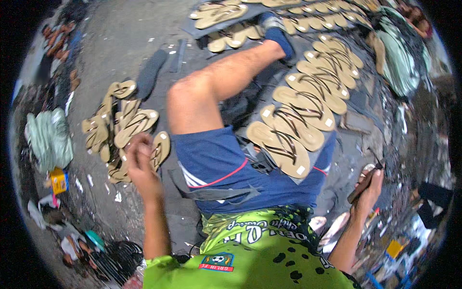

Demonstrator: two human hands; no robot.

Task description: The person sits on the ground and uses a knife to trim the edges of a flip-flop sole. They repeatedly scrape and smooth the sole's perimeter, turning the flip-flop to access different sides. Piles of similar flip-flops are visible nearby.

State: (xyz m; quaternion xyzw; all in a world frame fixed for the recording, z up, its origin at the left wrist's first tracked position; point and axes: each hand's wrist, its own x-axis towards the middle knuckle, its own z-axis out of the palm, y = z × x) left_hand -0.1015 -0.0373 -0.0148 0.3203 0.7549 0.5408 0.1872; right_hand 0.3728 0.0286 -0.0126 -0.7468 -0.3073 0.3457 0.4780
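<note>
My left hand (140,159) is over the right edge of a loose pile of tan flip-flops (137,126) on the ground. Its fingers are smeared by motion, so their grip cannot be made out. On the right, my right hand (369,189) is closed around a dark brown tool (358,190) with a thin dark point at its far end; its exact kind is unclear. Across my lap and beyond lies a long overlapping row of tan flip-flops (293,126) with dark straps and small white labels.
More tan sandals (317,23) line dark sheets at the far side, near my foot. A dark sole-shaped piece (151,72) lies beyond the left pile. Pale green sacks (49,138) stand at left and far right. Scraps and a yellow box (59,180) litter the floor.
</note>
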